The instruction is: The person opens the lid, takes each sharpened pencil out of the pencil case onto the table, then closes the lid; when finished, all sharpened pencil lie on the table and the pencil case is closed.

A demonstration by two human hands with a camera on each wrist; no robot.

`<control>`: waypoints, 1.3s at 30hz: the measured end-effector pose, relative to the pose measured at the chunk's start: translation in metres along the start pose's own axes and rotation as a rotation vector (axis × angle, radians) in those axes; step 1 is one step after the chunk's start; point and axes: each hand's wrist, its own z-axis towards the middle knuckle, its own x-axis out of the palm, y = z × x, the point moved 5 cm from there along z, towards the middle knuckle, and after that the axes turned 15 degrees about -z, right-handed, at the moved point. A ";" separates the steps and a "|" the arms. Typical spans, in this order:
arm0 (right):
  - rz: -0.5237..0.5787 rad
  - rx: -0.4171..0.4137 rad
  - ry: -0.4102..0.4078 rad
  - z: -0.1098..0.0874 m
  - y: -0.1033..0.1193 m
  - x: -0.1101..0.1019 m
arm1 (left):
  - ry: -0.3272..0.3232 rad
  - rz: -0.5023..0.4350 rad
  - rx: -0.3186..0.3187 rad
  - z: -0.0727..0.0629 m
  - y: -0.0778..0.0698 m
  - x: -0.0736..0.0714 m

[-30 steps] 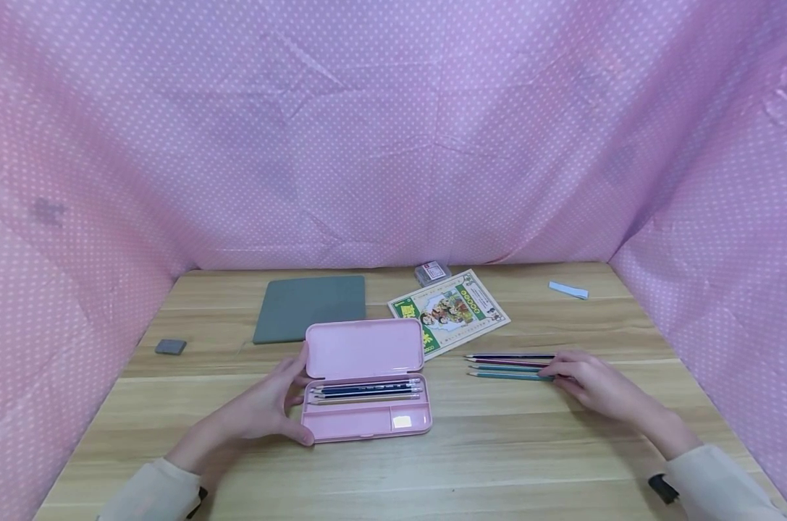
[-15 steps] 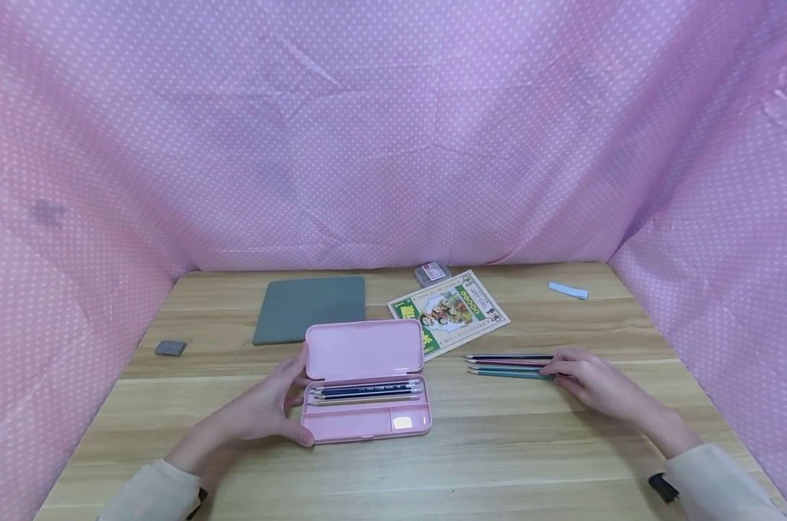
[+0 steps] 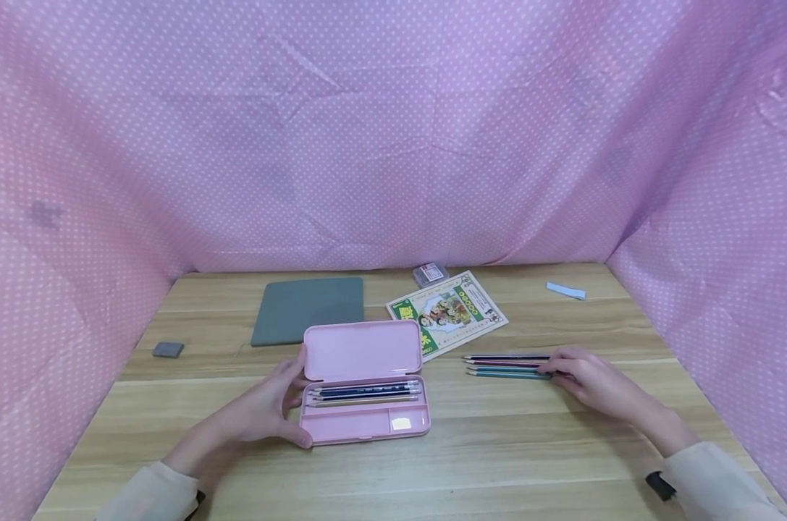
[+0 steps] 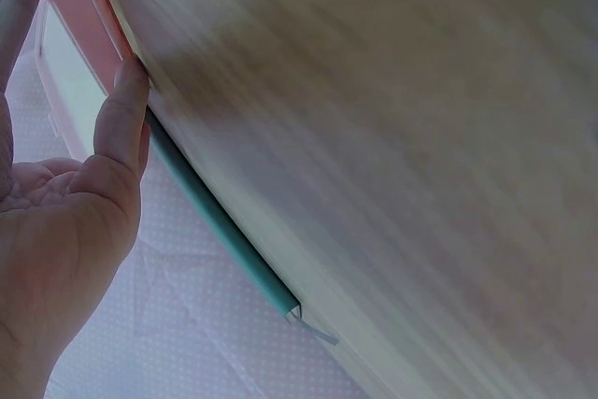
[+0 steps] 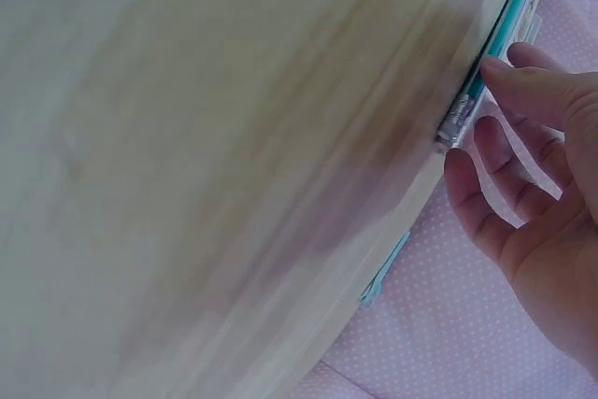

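A pink pencil case (image 3: 363,351) lies with its lid raised at the table's middle; several pencils (image 3: 365,394) fill its rear compartment. My left hand (image 3: 269,405) holds the case's left end, thumb at the front corner and a finger by the lid's edge. In the left wrist view, a fingertip (image 4: 131,77) touches the case's side. To the right, several pencils (image 3: 507,367), dark, reddish and teal, lie side by side, tips pointing left. My right hand (image 3: 588,380) pinches their right ends. In the right wrist view, the thumb (image 5: 509,81) rests against a teal pencil (image 5: 509,11).
Behind the case lie a grey-green notebook (image 3: 308,311) and an illustrated booklet (image 3: 445,318). A small clear box (image 3: 430,273) stands at the table's back edge. A grey eraser (image 3: 168,349) sits far left, a pale strip (image 3: 565,290) at back right. Pink dotted cloth (image 3: 393,145) surrounds the table.
Both hands keep almost the same places, and the case has not moved on the table. The right fingers and the pencils draw slightly closer together; the whole view shifts a little.
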 end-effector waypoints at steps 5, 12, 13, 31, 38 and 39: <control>-0.032 0.011 -0.012 0.008 0.004 -0.007 | -0.005 -0.001 0.000 0.000 -0.001 0.000; -0.045 -0.038 -0.081 0.029 0.026 -0.020 | -0.006 0.011 -0.003 0.000 -0.001 0.002; -0.042 -0.051 -0.089 0.033 0.030 -0.021 | -0.007 0.009 -0.012 0.000 -0.001 0.002; 0.100 -0.193 -0.116 0.113 0.103 -0.036 | 0.012 0.000 0.035 -0.003 -0.005 0.001; 0.113 -0.202 -0.047 0.132 0.126 -0.029 | 0.001 0.006 0.002 -0.002 -0.003 0.001; 0.111 -0.209 -0.047 0.134 0.128 -0.028 | 0.000 0.003 -0.004 -0.002 -0.003 0.001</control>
